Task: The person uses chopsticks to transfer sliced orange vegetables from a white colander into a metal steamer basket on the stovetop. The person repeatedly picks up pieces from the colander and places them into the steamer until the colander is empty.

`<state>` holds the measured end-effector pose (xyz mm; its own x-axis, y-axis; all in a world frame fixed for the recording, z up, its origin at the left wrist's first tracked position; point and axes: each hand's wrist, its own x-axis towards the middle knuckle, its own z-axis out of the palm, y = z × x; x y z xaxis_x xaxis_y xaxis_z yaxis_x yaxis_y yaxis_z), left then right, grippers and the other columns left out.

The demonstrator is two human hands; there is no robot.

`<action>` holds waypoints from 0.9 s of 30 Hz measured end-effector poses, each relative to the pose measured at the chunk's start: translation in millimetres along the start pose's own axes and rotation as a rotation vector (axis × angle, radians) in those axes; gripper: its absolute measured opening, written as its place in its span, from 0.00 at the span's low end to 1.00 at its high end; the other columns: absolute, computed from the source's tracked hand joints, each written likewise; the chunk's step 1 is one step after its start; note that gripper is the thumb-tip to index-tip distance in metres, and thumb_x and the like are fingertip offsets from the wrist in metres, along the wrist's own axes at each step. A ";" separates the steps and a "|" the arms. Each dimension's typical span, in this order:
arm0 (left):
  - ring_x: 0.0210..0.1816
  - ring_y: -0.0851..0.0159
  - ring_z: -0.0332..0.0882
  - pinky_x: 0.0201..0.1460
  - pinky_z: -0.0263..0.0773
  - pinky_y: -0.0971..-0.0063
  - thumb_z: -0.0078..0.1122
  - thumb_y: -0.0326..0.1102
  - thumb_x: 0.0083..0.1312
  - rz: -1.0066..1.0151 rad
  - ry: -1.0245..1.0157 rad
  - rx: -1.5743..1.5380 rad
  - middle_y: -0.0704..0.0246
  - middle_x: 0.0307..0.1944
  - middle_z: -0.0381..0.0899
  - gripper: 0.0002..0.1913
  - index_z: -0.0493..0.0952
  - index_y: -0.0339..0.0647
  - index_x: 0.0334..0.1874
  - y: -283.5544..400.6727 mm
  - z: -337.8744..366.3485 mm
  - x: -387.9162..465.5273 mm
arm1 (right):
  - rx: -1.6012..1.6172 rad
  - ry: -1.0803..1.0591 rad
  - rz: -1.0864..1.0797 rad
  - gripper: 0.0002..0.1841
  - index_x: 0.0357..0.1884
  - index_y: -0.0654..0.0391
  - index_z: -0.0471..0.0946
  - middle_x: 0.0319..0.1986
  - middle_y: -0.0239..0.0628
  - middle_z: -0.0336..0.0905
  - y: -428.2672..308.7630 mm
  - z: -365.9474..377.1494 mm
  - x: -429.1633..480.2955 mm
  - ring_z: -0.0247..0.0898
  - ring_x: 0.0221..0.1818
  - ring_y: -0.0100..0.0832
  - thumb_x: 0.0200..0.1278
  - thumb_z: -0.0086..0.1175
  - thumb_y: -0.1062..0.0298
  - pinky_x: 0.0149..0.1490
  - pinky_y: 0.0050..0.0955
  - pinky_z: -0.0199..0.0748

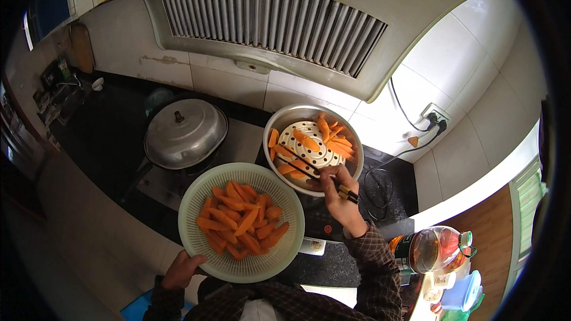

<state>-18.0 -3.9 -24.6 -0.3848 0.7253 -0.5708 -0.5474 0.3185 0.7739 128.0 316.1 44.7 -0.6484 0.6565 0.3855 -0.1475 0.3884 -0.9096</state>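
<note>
My left hand grips the near-left rim of a pale green plastic colander. A heap of orange wedges, perhaps sweet potato or carrot, fills its middle. In my right hand is a pair of dark chopsticks, reaching over a round metal steamer pot. Their tips are among orange pieces at the pot's left side. A perforated steamer plate lies inside, with more wedges grouped at its right and one wedge near the middle.
A lidded wok stands on the gas stove at the left. Above hangs the range hood. Plugged cords run from a wall socket to the black countertop. A large oil bottle and a blue container are at the lower right.
</note>
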 end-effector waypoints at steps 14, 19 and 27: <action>0.43 0.63 0.75 0.44 0.75 0.70 0.46 0.33 0.61 0.035 0.009 -0.014 0.59 0.44 0.73 0.19 0.64 0.28 0.51 5.0 7.6 -4.4 | 0.219 0.107 0.210 0.08 0.33 0.67 0.67 0.31 0.49 0.76 13.9 -24.4 24.1 0.78 0.34 0.36 0.65 0.42 0.71 0.37 0.26 0.79; 0.42 0.62 0.75 0.42 0.76 0.68 0.47 0.33 0.60 0.031 0.029 0.024 0.58 0.44 0.72 0.20 0.63 0.29 0.52 5.1 7.5 -4.1 | 0.284 0.159 0.193 0.08 0.33 0.66 0.66 0.31 0.49 0.76 23.2 -28.8 19.2 0.78 0.34 0.38 0.66 0.42 0.70 0.38 0.27 0.79; 0.41 0.60 0.76 0.41 0.77 0.67 0.46 0.34 0.61 0.016 0.013 0.024 0.57 0.44 0.72 0.21 0.61 0.29 0.54 -2.7 0.0 -0.5 | 0.159 0.154 0.068 0.08 0.35 0.66 0.66 0.32 0.49 0.76 17.9 -32.0 -1.8 0.78 0.34 0.38 0.65 0.43 0.70 0.40 0.28 0.78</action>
<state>-16.3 -5.1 -26.4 -0.4032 0.7224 -0.5618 -0.5229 0.3219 0.7893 150.4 342.5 32.7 -0.5406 0.7736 0.3306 -0.2313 0.2411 -0.9425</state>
